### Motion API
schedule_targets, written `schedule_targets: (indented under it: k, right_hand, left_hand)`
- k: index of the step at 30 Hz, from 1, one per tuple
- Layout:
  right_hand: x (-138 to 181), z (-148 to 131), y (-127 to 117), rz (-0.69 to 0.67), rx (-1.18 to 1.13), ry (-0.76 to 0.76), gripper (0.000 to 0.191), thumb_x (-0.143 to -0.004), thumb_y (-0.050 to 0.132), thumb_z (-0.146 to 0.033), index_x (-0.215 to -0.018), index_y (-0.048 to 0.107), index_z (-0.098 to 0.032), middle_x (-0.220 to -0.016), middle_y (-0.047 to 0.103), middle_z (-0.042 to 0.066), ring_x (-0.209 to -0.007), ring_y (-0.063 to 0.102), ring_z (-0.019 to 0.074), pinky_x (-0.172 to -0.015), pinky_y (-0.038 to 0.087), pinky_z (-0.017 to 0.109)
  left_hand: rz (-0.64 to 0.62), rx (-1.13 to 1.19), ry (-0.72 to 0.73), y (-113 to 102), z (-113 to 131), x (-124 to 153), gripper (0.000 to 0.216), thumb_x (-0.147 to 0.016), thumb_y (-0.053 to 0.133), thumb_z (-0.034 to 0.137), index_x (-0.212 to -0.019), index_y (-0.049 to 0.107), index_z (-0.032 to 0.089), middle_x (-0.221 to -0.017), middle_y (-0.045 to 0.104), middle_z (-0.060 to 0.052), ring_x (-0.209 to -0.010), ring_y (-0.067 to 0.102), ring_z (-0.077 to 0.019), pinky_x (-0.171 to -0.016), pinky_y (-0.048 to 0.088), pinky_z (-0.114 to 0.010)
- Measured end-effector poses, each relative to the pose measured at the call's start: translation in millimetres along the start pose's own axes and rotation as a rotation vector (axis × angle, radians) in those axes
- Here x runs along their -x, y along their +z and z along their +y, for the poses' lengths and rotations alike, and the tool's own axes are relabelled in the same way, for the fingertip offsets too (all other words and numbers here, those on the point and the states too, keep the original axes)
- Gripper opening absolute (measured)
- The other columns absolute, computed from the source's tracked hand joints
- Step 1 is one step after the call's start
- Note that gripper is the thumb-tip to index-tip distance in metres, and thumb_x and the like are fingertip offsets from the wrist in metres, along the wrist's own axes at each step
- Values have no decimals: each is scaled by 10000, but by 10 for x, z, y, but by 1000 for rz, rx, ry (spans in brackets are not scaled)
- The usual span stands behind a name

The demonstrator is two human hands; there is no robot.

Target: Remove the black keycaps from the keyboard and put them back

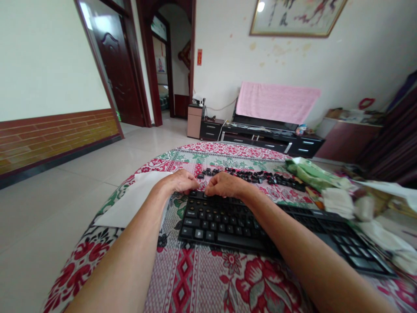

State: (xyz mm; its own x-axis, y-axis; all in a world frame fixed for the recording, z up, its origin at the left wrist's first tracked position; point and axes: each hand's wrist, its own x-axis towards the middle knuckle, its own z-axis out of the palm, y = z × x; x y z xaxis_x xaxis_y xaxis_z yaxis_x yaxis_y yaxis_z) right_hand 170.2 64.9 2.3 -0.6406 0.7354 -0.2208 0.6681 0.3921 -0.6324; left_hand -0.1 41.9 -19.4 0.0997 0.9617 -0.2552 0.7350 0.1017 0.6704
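- Resting at the far left edge of the keyboard (228, 224), the left hand (182, 181) and the right hand (225, 184) sit side by side, knuckles up. Their fingertips almost meet over the top row of keys.
- Both hands have the fingers curled down and bunched together. The knuckles hide what lies under the fingertips, so I cannot tell whether either hand pinches a key.
- The keyboard is black and lies across the near middle of the table, running from the centre off to the right, with both forearms reaching in from the near side (the right forearm covers part of its middle).
- Loose black keycaps (260, 176) lie in a ragged row just beyond the keyboard, stretching from the hands off to the right.
- A white sheet (130, 202) lies on the left, partly under the left forearm.
- A green cloth (309, 174) is crumpled at the right end of the keycaps, and white tissues (339, 202) sit nearer, just beyond the keyboard's right part.
- A red floral tablecloth (202, 278) covers the table.
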Motion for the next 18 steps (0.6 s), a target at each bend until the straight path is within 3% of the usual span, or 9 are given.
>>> schedule_targets:
  k: [7,18]
  right_hand:
    - [-18,45,-12,-34,-45,-22,180,-531,528,-298,-603,573,-139,-498,442,-24,-417,356,50,-366,303,174]
    - [-59,-8,43,18,124,-1,140,-539,490,-271,-524,532,-138,-445,458,-7,-395,402,71,-366,303,187]
  left_hand:
    - [-110,-14,56,-16,-12,20,333,-498,542,490,-652,571,197,-487,473,23,-485,451,-111,-443,327,-217]
    - [-77,-76,33,21,6,-13,297,-492,545,451,-657,585,208,-529,505,23,-504,448,-109,-447,306,-211]
